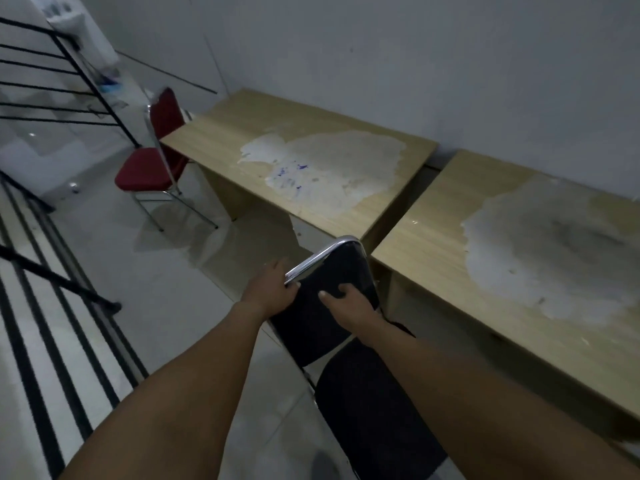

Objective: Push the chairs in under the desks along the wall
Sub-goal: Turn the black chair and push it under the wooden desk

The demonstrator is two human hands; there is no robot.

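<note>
You have the black padded chair with the chrome tube frame [332, 306] by its backrest, out in the aisle beside the near light-wood table with the peeled top [450, 271], its seat not yet under. Your left hand [273, 289] is wrapped shut round the chrome edge of the backrest, and your right hand [349, 303] is clamped over the backrest's other side, fingers [344, 289] curled onto the dark padding.

The chair looks turned at an angle to the table, so a straight shove could drive a leg or the seat into the table's side panel, or jam it in the gap between this table and the far light-wood table [287, 161] (square it up first). A hard push may also knock the table against the wall.

The chair's legs are out of sight below your arms, so you cannot judge their clearance. The space under the near table is dark, and its right end is cut off. The red padded chair with chrome legs [152, 171] stands at the far table's end, blurred, not tucked in.
</note>
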